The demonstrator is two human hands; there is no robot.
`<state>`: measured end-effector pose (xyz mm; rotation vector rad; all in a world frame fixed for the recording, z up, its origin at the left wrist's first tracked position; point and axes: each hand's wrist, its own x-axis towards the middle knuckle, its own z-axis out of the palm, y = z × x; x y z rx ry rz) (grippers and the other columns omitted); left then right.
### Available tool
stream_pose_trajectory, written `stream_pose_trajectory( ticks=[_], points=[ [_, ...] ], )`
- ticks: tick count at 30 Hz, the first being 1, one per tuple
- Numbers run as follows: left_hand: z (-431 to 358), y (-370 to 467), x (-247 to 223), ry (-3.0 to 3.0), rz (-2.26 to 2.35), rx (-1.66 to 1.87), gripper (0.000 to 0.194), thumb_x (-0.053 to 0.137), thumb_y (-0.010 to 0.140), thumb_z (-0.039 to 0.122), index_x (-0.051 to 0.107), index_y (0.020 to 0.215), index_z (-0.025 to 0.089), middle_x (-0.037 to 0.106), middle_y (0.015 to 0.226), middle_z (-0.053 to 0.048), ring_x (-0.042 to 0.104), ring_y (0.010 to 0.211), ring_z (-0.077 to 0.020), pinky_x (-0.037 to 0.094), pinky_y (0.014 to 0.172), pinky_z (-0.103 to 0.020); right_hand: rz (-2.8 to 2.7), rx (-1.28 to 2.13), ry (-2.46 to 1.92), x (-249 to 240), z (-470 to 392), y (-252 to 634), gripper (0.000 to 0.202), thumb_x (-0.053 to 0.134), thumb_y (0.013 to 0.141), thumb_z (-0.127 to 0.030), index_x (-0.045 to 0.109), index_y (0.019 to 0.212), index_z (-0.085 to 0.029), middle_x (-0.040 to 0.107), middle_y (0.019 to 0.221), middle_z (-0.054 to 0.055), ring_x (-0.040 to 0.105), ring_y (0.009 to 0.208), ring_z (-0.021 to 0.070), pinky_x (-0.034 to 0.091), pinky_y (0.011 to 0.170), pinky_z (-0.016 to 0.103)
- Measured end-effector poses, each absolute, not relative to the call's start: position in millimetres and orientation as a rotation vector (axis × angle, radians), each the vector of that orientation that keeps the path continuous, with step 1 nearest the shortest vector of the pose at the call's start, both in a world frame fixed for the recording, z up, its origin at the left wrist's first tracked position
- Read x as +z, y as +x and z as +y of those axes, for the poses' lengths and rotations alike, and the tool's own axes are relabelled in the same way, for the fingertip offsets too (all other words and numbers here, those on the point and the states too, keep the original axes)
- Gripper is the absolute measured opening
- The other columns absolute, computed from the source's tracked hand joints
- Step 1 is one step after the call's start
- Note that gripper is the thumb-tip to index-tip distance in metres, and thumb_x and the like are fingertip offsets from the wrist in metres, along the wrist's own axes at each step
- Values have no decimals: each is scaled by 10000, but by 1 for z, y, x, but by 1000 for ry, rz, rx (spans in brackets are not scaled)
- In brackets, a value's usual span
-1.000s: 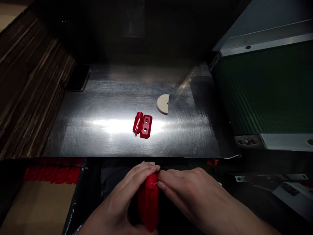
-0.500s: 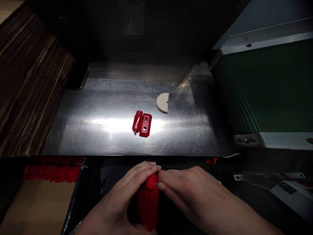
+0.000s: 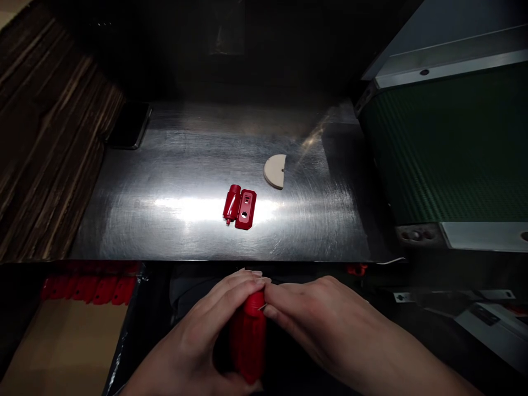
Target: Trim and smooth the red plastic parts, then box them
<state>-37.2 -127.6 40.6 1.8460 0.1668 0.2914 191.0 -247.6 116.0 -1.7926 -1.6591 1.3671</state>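
My left hand (image 3: 198, 341) is wrapped around a red plastic part (image 3: 248, 341), held upright below the table's near edge. My right hand (image 3: 325, 324) meets it at the top, its fingertips pinching a thin metal pin against the part's upper end. Both hands are in front of the steel table (image 3: 165, 165). On the table's middle lies another red plastic part (image 3: 240, 207), a hinge-like piece with a cylinder on its left side. A pale half-round disc (image 3: 275, 171) rests just beyond it to the right.
A dark phone (image 3: 128, 125) lies at the table's far left corner. A green conveyor belt (image 3: 449, 143) with a metal frame runs along the right. A cardboard box (image 3: 61, 341) at lower left holds several red parts (image 3: 88, 289). Stacked cardboard (image 3: 45, 143) rises at left.
Both hands stay closed on the red part in the same place, shifting only slightly. The view has tilted a little, so the table's objects sit marginally higher.
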Motion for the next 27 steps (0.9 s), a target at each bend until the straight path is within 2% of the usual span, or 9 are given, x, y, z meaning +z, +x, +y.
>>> stream_pose_trajectory(
  ticks=[9, 15, 21, 27],
  points=[
    [-126, -34, 42, 1843, 151, 296, 1172, 915, 724, 118, 260, 1676, 311, 430, 1677, -110, 423, 1539, -331, 376, 1292, -416, -1639, 1413, -1791, 116, -245, 193, 367, 325, 1190, -470, 579, 1006, -280, 686, 906, -84, 617, 700, 122, 348, 613, 306],
    [-123, -35, 45, 1900, 125, 285, 1076, 863, 767, 101, 283, 1663, 233, 423, 1674, -126, 397, 1554, -300, 324, 1321, -383, -1585, 1455, -1790, 121, -242, 192, 352, 354, 1191, -418, 614, 1003, -273, 680, 880, -83, 606, 693, 115, 360, 620, 293],
    [-118, -31, 44, 1922, 98, 267, 1010, 866, 819, 173, 299, 1654, 209, 433, 1656, -136, 393, 1552, -297, 330, 1321, -397, -1534, 1447, -1779, 118, -245, 191, 273, 385, 1188, -389, 625, 1086, -306, 678, 875, -100, 613, 695, 110, 352, 628, 292],
    [-115, -29, 42, 1924, 115, 258, 1009, 878, 816, 211, 306, 1648, 230, 451, 1643, -142, 404, 1547, -322, 358, 1306, -442, -1484, 1451, -1682, 117, -244, 195, 279, 387, 1187, -434, 625, 1139, -297, 685, 925, -89, 612, 732, 120, 390, 700, 292]
  ],
)
